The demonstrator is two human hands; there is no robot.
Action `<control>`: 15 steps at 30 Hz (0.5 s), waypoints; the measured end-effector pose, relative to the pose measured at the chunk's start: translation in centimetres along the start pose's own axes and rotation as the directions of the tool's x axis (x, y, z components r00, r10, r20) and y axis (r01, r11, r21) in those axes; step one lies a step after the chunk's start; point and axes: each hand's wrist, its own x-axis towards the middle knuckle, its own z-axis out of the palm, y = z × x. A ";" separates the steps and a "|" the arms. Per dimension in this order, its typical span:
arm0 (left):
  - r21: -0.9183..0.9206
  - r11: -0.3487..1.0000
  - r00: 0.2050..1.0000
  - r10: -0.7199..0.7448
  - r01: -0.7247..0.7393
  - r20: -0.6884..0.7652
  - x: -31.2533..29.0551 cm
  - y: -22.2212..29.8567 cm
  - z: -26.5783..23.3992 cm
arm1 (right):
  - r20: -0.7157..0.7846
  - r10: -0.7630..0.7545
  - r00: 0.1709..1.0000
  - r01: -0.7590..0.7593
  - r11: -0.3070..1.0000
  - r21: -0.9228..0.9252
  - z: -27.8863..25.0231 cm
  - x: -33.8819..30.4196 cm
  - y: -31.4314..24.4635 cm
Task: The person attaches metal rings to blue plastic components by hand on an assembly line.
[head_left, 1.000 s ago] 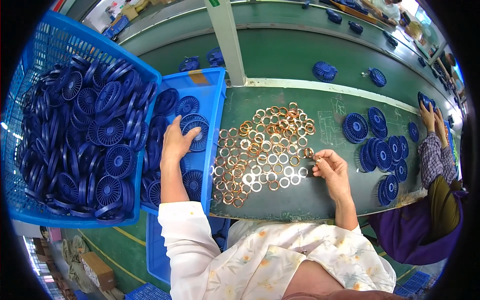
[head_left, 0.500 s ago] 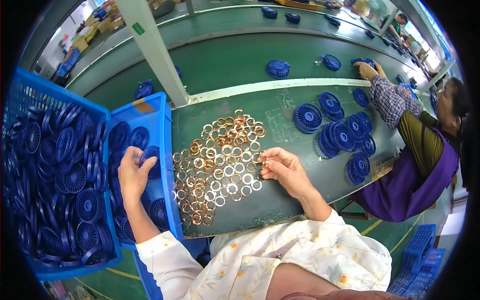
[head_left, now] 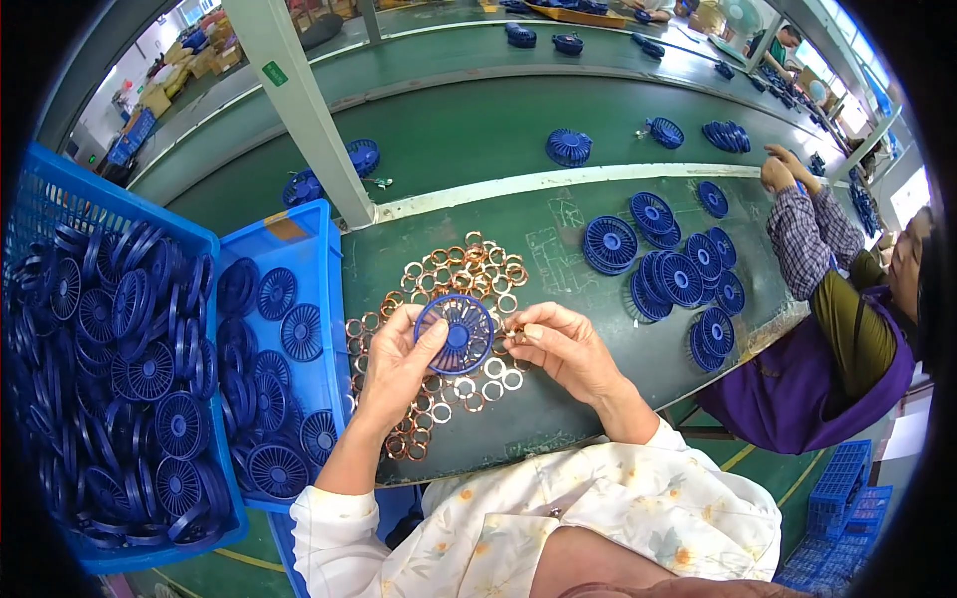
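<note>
My left hand (head_left: pixel 387 374) grips a round blue fan grille (head_left: pixel 461 337) by its left edge, thumb on its face, above the scattered rings. Just right of the grille, my right hand (head_left: pixel 573 354) is closed in a pinch on a small metal ring (head_left: pixel 515 337), partly hidden by the fingers. Copper and silver-coloured rings (head_left: pixel 485 271) lie spread over the green table (head_left: pixel 518 429) beneath and around both hands. To the left, a shallow blue tray (head_left: pixel 334 269) holds several more grilles (head_left: pixel 300 332).
A deep blue basket (head_left: pixel 110 184) full of grilles stands at far left. Stacked grilles (head_left: pixel 610 243) sit on the table's right side. Behind a pale ledge (head_left: pixel 498 187) runs a green belt (head_left: pixel 459 130) carrying blue parts. A grey post (head_left: pixel 299 110) rises beyond the tray. A co-worker (head_left: pixel 847 299) sits at right.
My left hand has moved right from the tray, bringing a grille over the rings beside my right hand. The co-worker's hands have drawn back from the blue parts on the belt.
</note>
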 end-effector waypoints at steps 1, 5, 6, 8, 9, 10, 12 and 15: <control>-0.042 0.998 0.999 -0.044 0.045 0.007 0.0 -0.2 -0.2 | -0.005 -0.013 1.000 0.013 1.000 -0.015 -0.3 0.0 0.2; -0.035 0.993 0.993 -0.116 0.116 0.008 0.0 0.3 0.1 | -0.061 -0.024 0.998 0.019 0.996 -0.089 0.5 0.3 -0.1; -0.034 0.993 0.994 -0.113 0.113 0.006 0.0 0.3 0.2 | -0.057 -0.025 0.998 0.020 0.996 -0.089 0.4 0.4 0.1; -0.005 0.995 0.995 -0.099 0.100 0.020 -0.1 0.3 0.3 | -0.055 -0.072 0.996 0.058 0.973 -0.225 0.0 0.8 0.6; -0.013 0.995 0.995 -0.094 0.095 0.012 -0.1 0.4 0.4 | -0.049 -0.071 0.996 0.059 0.973 -0.224 0.4 0.8 0.5; -0.012 0.996 0.996 -0.091 0.091 0.007 -0.1 0.4 0.5 | -0.052 -0.074 0.996 0.057 0.961 -0.270 0.9 0.7 0.3; -0.055 0.993 0.994 -0.104 0.105 0.021 0.0 0.3 0.4 | -0.019 -0.134 0.991 0.121 0.943 -0.311 1.1 0.9 0.8; -0.032 0.992 0.992 -0.121 0.122 0.025 -0.2 0.4 0.5 | -0.014 -0.159 0.987 0.139 0.902 -0.408 1.6 0.8 0.9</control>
